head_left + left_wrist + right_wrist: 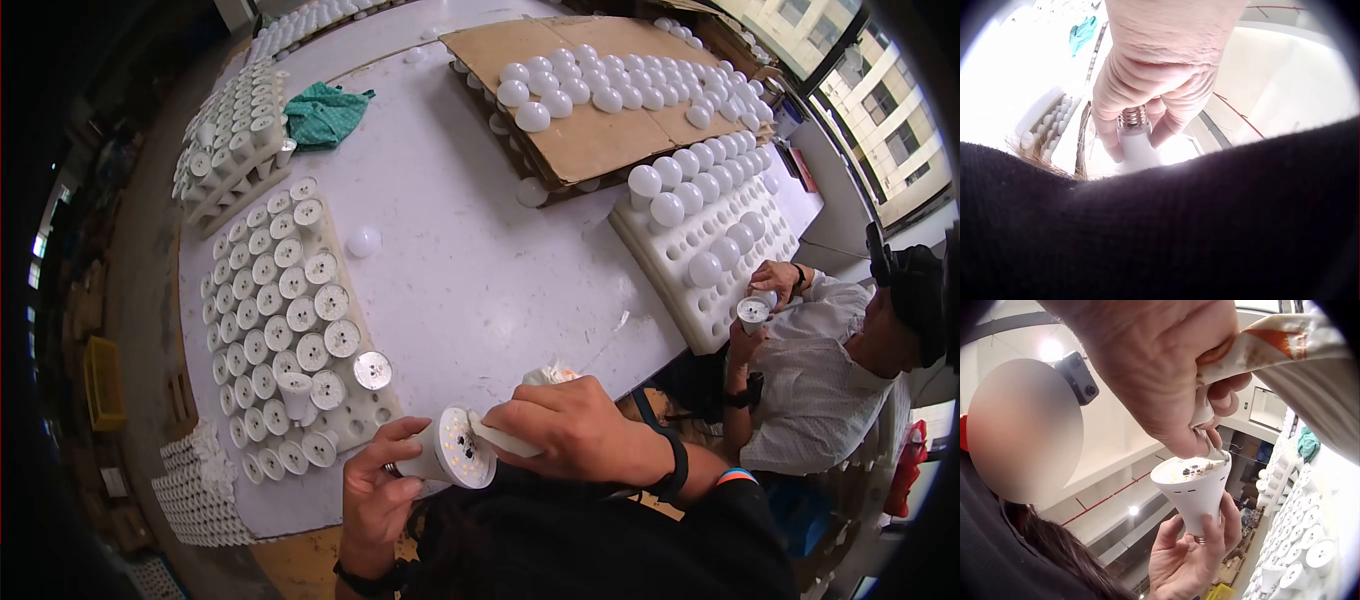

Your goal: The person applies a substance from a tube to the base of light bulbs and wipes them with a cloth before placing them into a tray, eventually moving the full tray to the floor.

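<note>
My left hand [378, 490] grips a white LED bulb housing [424, 462] around its narrow end, thumb on one side and fingers on the other. Its metal screw cap [1133, 117] shows between the fingers in the left wrist view. The open wide end, with a round LED board [462, 448] inside, is tilted towards my right hand [590, 432]. That hand squeezes a soft white bag with orange print [1272, 349]. In the right wrist view, the bag's narrow tip [1215, 452] is right at the inner rim of the housing.
A foam tray [372, 408] on the left holds rows of bulb housings. One white globe [364, 241] lies mid-table, before a green cloth [326, 115]. Many globes sit on cardboard [480, 50] and on a foam rack [650, 255]. A seated person [820, 380] at right handles another housing.
</note>
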Tool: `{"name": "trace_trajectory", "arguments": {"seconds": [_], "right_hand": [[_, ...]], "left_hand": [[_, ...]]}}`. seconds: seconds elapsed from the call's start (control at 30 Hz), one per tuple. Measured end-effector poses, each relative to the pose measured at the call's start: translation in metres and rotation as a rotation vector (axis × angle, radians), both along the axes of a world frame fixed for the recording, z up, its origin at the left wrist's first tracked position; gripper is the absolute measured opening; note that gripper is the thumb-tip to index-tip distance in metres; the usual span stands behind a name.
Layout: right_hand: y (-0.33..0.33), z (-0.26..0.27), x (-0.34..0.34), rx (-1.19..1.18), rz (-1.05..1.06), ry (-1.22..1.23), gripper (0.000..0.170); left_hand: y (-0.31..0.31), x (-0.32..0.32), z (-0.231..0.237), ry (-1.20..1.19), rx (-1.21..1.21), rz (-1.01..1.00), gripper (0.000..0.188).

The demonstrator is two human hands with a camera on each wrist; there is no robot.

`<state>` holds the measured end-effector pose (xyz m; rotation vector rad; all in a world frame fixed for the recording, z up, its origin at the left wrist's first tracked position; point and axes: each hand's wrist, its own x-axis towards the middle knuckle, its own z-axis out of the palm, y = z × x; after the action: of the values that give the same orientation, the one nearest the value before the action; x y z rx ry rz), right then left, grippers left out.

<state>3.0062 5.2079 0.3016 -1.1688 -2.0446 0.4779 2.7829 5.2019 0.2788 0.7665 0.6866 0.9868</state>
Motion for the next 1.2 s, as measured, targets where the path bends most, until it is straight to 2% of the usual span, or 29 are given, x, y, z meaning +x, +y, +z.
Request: {"name": "trace_trajectory", "arguments": {"seconds": [0.13, 0.27, 0.37, 0.43, 0.47, 0.57, 0.63, 0.67, 0.73, 0.77, 0.8, 0.83, 0.87, 0.9, 0.93, 0.97, 1.03, 1.13, 1.2], "right_hand": [[0.0, 0.001, 0.001, -0.05, 0.004, 0.021, 0.021], [0.0, 0.003, 0.002, -0.166, 0.046, 0.075, 0.021], [0.0, 0.003, 0.003, -0.223, 0.065, 0.11, 0.023], [0.0, 0.004, 0.004, -0.265, 0.084, 0.124, 0.022], [0.0, 0.006, 0.004, -0.326, 0.099, 0.17, 0.021], [0.001, 0.012, 0.006, -0.47, 0.118, 0.26, 0.019], [0.002, 0.016, 0.009, -0.546, 0.132, 0.298, 0.018], [0.001, 0.018, 0.011, -0.583, 0.072, 0.301, 0.017], [0.0, 0.024, 0.016, -0.668, -0.042, 0.352, 0.014], [-0.002, 0.017, 0.021, -0.657, -0.08, 0.416, 0.013], [-0.005, 0.016, 0.023, -0.735, -0.158, 0.533, 0.018], [-0.006, 0.014, 0.025, -0.711, -0.189, 0.603, 0.022], [-0.007, 0.014, 0.031, -0.746, -0.207, 0.614, 0.022], [-0.008, 0.008, 0.033, -0.676, -0.215, 0.62, 0.021], [-0.011, 0.006, 0.039, -0.74, -0.229, 0.616, 0.021], [-0.013, 0.005, 0.046, -0.805, -0.251, 0.609, 0.021], [-0.021, -0.005, 0.057, -0.782, -0.302, 0.601, 0.021], [-0.019, -0.009, 0.069, -0.728, -0.367, 0.582, 0.024], [-0.017, -0.011, 0.073, -0.681, -0.402, 0.61, 0.027]], "left_hand": [[-0.002, -0.001, -0.002, 0.053, 0.051, 0.023, 0.023], [0.0, 0.002, -0.001, 0.063, 0.102, 0.069, 0.02], [0.002, -0.001, -0.01, 0.099, 0.205, 0.099, 0.02], [0.003, -0.004, -0.014, 0.137, 0.392, 0.097, 0.022], [0.004, -0.004, -0.016, 0.138, 0.39, 0.097, 0.022], [0.007, -0.005, -0.02, 0.069, 0.434, 0.103, 0.024], [0.013, -0.005, -0.023, -0.005, 0.56, 0.011, 0.024], [0.015, -0.002, -0.024, 0.001, 0.574, 0.029, 0.024], [0.019, 0.01, -0.026, -0.219, 0.028, 0.091, 0.034], [0.027, 0.015, -0.039, -0.201, -0.064, 0.069, 0.046], [0.038, 0.02, -0.049, -0.23, -0.239, 0.007, 0.045], [0.047, 0.024, -0.074, -0.166, -0.324, -0.066, 0.042], [0.051, 0.03, -0.096, -0.078, -0.349, -0.122, 0.04], [0.053, 0.035, -0.124, -0.021, -0.424, -0.14, 0.04], [0.054, 0.042, -0.151, 0.032, -0.503, -0.167, 0.041], [0.054, 0.049, -0.174, 0.095, -0.53, -0.175, 0.041], [0.06, 0.071, -0.204, 0.158, -0.554, -0.174, 0.041], [0.068, 0.112, -0.217, 0.238, -0.546, -0.204, 0.043], [0.074, 0.134, -0.203, 0.368, -0.255, -0.259, 0.048]]}}
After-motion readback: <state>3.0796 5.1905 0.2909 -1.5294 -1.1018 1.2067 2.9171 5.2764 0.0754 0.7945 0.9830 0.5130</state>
